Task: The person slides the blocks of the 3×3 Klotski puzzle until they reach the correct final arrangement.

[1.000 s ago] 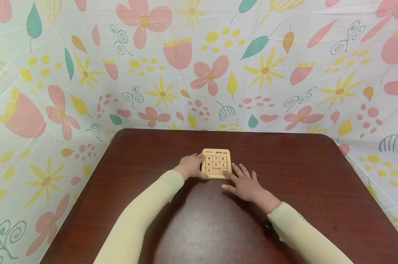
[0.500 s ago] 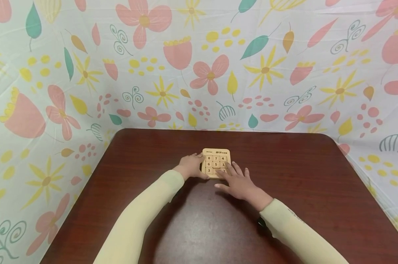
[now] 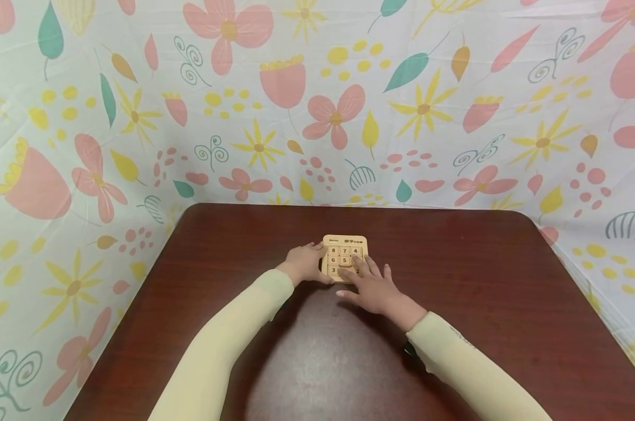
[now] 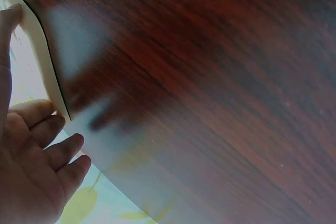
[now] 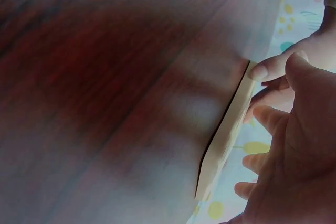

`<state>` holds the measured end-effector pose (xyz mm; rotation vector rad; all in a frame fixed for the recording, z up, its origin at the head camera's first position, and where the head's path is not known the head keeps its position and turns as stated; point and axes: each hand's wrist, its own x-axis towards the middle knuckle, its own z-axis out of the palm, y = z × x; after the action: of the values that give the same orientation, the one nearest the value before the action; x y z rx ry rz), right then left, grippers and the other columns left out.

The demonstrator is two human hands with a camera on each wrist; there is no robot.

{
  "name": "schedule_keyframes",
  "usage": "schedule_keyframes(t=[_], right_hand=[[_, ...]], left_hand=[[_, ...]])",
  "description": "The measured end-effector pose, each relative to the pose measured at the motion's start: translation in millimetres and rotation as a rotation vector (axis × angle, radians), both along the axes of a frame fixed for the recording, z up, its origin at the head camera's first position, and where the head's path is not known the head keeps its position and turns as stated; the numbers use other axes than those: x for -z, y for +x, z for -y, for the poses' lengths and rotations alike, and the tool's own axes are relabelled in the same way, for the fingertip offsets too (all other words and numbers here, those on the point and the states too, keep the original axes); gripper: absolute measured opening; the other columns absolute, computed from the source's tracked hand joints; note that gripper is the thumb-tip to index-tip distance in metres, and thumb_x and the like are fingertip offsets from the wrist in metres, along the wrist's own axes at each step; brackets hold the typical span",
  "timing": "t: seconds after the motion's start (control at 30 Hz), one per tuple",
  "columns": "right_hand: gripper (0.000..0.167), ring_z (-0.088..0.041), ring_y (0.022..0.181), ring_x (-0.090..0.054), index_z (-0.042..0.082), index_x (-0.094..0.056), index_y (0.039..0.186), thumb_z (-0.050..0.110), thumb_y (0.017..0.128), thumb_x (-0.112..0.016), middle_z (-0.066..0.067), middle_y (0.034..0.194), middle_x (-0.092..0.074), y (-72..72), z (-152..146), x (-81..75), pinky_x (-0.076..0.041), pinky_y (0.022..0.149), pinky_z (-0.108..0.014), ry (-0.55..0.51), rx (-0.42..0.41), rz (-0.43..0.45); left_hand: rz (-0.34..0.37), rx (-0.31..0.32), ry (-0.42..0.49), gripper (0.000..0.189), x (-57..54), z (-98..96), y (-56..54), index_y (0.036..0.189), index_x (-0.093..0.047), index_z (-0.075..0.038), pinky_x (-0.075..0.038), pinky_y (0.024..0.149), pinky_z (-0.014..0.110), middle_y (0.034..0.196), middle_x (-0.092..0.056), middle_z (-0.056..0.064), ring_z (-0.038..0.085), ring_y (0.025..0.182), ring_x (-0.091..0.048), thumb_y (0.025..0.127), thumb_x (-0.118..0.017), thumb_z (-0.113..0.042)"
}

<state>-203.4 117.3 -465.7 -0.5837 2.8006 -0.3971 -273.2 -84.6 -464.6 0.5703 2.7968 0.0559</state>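
A wooden number slide puzzle [image 3: 344, 240] lies flat on the table, its tiles bearing printed digits. My left hand [image 3: 303, 263] grips its left side, thumb at the near corner and fingers farther up the edge. From the right, my right hand [image 3: 375, 291] reaches over the lower tiles with spread, fairly straight fingers. Its index fingertip covers the bottom middle slot, and other fingers hide the 1 tile. The left wrist view shows the left hand [image 4: 31, 171] against the puzzle's pale edge [image 4: 42, 51]. In the right wrist view, the right hand [image 5: 304, 135] is beside the puzzle's edge [image 5: 226, 135].
The puzzle rests on a dark reddish-brown table [image 3: 454, 257] with rounded far corners. A white cloth [image 3: 380, 193] with printed flowers and leaves hangs behind the table and along its sides.
My right hand has moved left across the puzzle, its index fingertip going from the bottom right tile to the bottom middle slot. The left hand keeps its hold on the left side.
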Motion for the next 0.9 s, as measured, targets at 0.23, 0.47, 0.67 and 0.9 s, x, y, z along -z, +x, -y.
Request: schedule_keyframes(t=[0.23,0.47,0.67,0.9], right_hand=[[0.065,-0.048,0.159,-0.013,0.024,-0.042,0.158,0.056,0.102,-0.052,-0.018,0.172,-0.017,-0.8,3.7,0.7,-0.011,0.117,-0.081,0.014,-0.001,0.002],[0.066,-0.047,0.159,-0.012,0.025,-0.04,0.159,0.057,0.102,-0.051,-0.018,0.173,-0.016,-2.2,6.1,2.5,-0.009,0.118,-0.08,0.025,0.002,0.022],[0.067,-0.047,0.159,-0.011,0.025,-0.04,0.159,0.058,0.102,-0.051,-0.018,0.173,-0.016,-3.7,7.9,3.9,-0.009,0.119,-0.08,0.029,0.0,0.024],[0.069,-0.046,0.16,-0.011,0.025,-0.038,0.16,0.059,0.102,-0.05,-0.018,0.173,-0.015,-5.0,9.6,5.4,-0.009,0.119,-0.08,0.046,-0.016,0.02]], left_hand=[[-0.003,0.004,-0.005,0.1,-2.5,-0.2,1.2,0.161,-0.036,-0.016,-0.043,0.119,0.042,0.169,-0.033,0.001,0.024,0.156,-0.035,0.083,-0.074,-0.066],[0.003,-0.002,-0.011,0.101,-0.4,0.1,0.5,0.161,-0.036,-0.017,-0.044,0.119,0.042,0.169,-0.032,0.0,0.024,0.157,-0.034,0.083,-0.073,-0.068],[0.003,0.003,-0.015,0.1,1.1,-0.1,0.4,0.161,-0.035,-0.017,-0.045,0.118,0.042,0.17,-0.031,0.0,0.024,0.157,-0.034,0.083,-0.073,-0.067],[-0.014,0.002,-0.014,0.099,1.1,-0.6,0.9,0.161,-0.036,-0.018,-0.046,0.117,0.043,0.169,-0.032,-0.001,0.023,0.156,-0.036,0.083,-0.073,-0.067]])
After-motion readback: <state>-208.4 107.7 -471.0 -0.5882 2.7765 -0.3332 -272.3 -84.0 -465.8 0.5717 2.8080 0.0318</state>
